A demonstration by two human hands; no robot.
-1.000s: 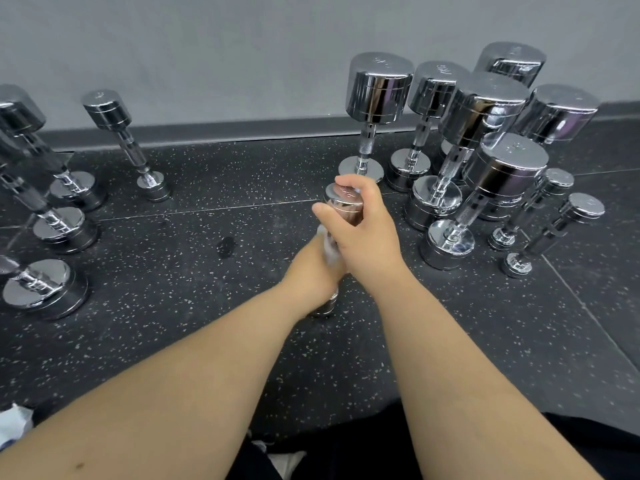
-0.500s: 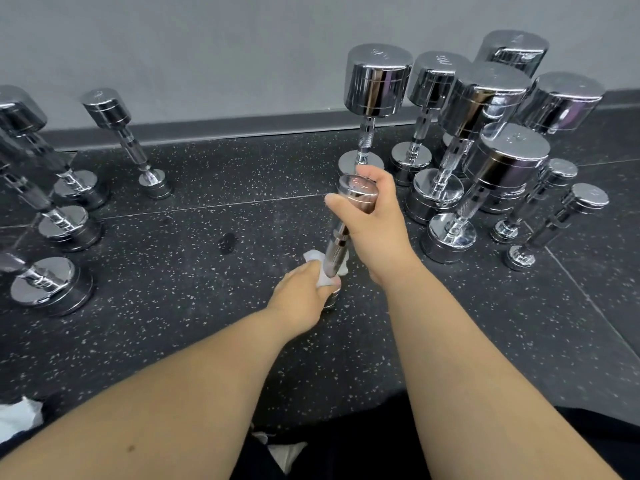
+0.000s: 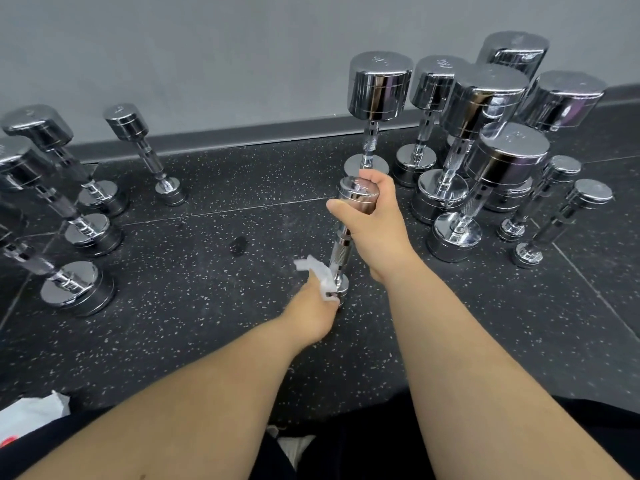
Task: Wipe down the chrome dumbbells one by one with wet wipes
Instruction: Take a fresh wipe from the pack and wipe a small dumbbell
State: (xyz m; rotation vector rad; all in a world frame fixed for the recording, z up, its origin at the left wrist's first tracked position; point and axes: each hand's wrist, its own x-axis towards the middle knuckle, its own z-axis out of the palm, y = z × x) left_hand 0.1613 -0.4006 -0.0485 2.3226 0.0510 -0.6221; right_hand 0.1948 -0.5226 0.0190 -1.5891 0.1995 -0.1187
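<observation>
On the right I see a tight cluster of upright dumbbells [image 3: 453,233] just beside my right hand [image 3: 375,220]; the gaps between them are narrow. The left group [image 3: 78,289] stands well apart. Between the two, the floor [image 3: 194,306] is open up to the wall [image 3: 242,64].

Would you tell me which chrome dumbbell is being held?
The small centre dumbbell: right hand grips its top head, left hand holds a wet wipe at its base.
</observation>
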